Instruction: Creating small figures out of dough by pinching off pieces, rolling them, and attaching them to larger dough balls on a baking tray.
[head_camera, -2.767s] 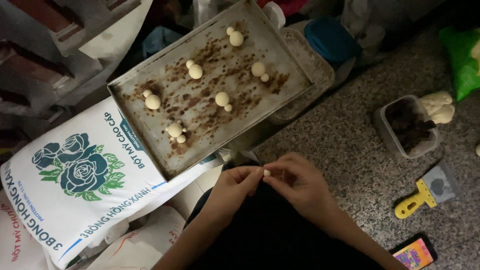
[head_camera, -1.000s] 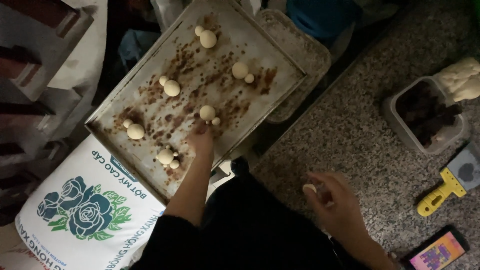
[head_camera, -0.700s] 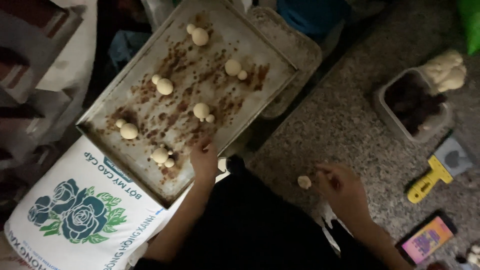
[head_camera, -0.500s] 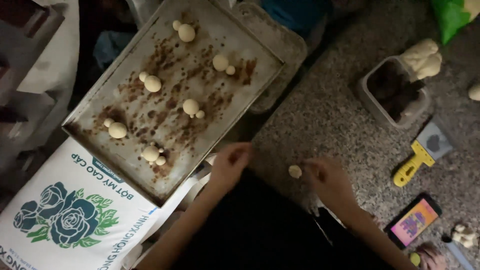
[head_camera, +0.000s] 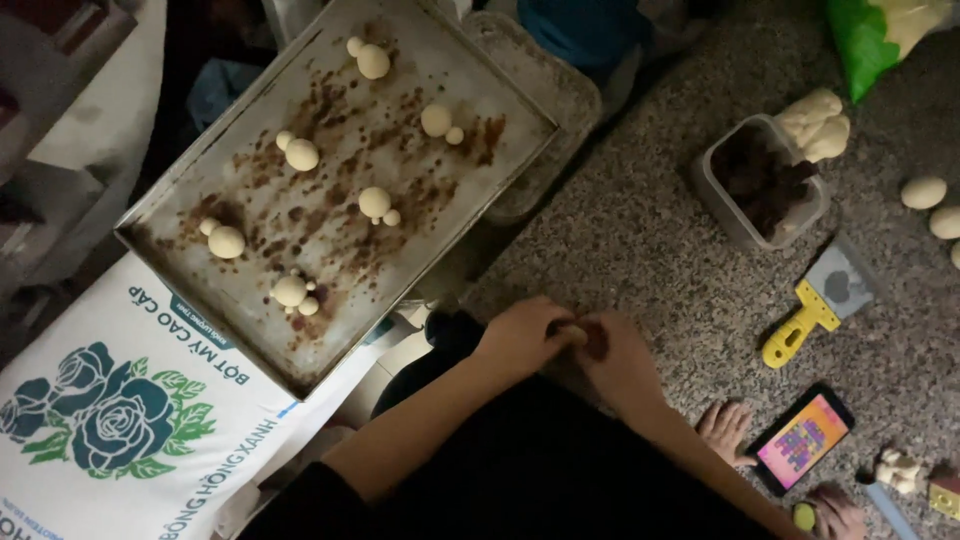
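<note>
My left hand (head_camera: 522, 335) and my right hand (head_camera: 622, 362) meet fingertip to fingertip low over the speckled stone floor (head_camera: 650, 240), pinched together on a small dough piece that the fingers cover. A stained metal baking tray (head_camera: 200, 190) lies up and to the left. On it sit several pale dough figures, each a ball with a smaller ball attached, such as one (head_camera: 377, 204) near the middle. The closest figure (head_camera: 293, 292) lies well left of my left hand.
The tray rests partly on a white flour sack (head_camera: 110, 420) printed with blue roses. To the right are a plastic tub of dark filling (head_camera: 760, 180), a dough lump (head_camera: 815, 120), dough balls (head_camera: 925, 190), a yellow-handled scraper (head_camera: 812, 308), a lit phone (head_camera: 805, 440) and someone's toes (head_camera: 725, 430).
My left hand left the tray's near edge and came back. My right hand had set a small dough piece on the floor; both hands have now closed together over that spot.
</note>
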